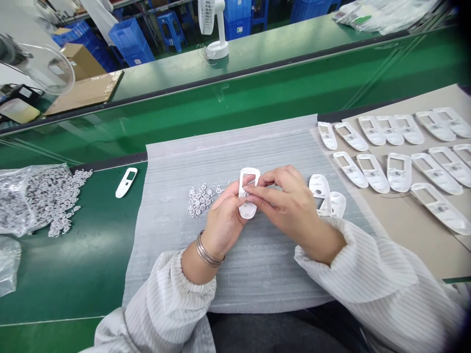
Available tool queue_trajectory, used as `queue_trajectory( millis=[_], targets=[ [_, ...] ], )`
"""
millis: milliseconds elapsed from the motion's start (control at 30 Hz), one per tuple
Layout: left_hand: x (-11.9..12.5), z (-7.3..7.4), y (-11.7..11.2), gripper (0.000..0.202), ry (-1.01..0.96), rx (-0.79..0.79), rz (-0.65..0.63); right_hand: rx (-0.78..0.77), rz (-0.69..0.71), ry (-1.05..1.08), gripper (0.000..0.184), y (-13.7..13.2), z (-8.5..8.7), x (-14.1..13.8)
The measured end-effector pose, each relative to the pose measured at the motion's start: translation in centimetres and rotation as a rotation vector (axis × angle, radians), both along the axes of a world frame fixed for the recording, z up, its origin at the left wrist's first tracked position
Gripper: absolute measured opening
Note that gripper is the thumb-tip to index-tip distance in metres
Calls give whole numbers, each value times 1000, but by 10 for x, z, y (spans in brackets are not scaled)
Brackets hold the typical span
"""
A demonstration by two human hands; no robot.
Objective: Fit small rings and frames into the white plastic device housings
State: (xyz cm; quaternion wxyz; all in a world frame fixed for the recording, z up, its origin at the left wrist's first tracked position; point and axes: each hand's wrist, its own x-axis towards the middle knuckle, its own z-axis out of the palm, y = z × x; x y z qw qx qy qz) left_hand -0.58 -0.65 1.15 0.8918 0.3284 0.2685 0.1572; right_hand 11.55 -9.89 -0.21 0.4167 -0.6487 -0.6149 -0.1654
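My left hand (225, 212) grips a white plastic housing (248, 211) with a rectangular window, held upright above the foam sheet (176, 264). At the middle of that housing, the fingertips of my right hand (285, 196) are pinched together; whether a small part sits between them is hidden. Left of my hands lies a small pile of grey plastic parts (199, 200), with a few loose ones beside my left fingers. Partly behind my right wrist, two more white housings (319, 186) overlap on the foam.
Rows of white housings (399, 172) lie on cardboard at right. A single housing (126, 183) rests on the green table at left, near a plastic bag spilling many grey parts (44, 198). A green ledge (162, 68) behind carries a white fan (218, 29).
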Motion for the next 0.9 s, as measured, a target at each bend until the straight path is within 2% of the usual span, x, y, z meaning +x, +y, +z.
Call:
queue_trajectory(
  millis=[233,500,633,767,867,900],
  targets=[
    [1,3,-1,46,4,32,11,-16,20,46,9,0,0,0],
    [2,4,-2,56,-8,73,1,-76,-28,-42,8,-1,-4,3],
    [2,3,-4,52,8,89,35,-103,-13,-73,8,-1,-2,4],
    [4,-6,-7,51,25,123,40,-78,54,-137,11,-3,-6,10],
    [6,-18,-6,56,8,300,14,-22,92,-105,11,0,-21,10],
    [7,-22,-5,58,19,356,-3,-4,68,-23,11,3,-26,6]
  ],
)
